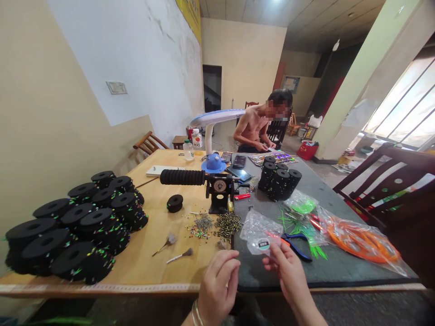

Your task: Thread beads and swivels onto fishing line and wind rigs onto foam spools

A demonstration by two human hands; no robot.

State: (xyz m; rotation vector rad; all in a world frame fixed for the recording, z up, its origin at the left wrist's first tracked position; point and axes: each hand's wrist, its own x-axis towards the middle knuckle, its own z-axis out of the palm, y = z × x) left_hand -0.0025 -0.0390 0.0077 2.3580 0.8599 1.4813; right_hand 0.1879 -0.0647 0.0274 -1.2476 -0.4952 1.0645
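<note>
My right hand (287, 267) pinches the lower edge of a clear plastic bag (256, 228) that bears a round dark-and-white label. Just beyond those fingers, pliers with blue handles (299, 242) lie on the dark mat. My left hand (219, 276) is curled at the table's front edge, fingertips pressed together; what they hold, if anything, is too small to make out. Past it lie a heap of small black-and-yellow pieces (229, 225) and a pile of silvery bits with coloured beads (200, 225). Two small brushes (180, 256) rest to its left.
Stacked black foam spools (91, 219) fill the table's left side, with more spools (280, 181) at back right. A black-handled winding device (219, 185) and a lamp (214, 163) stand mid-table. Bagged orange tubing (360, 240) lies right. Another person (254, 124) sits beyond.
</note>
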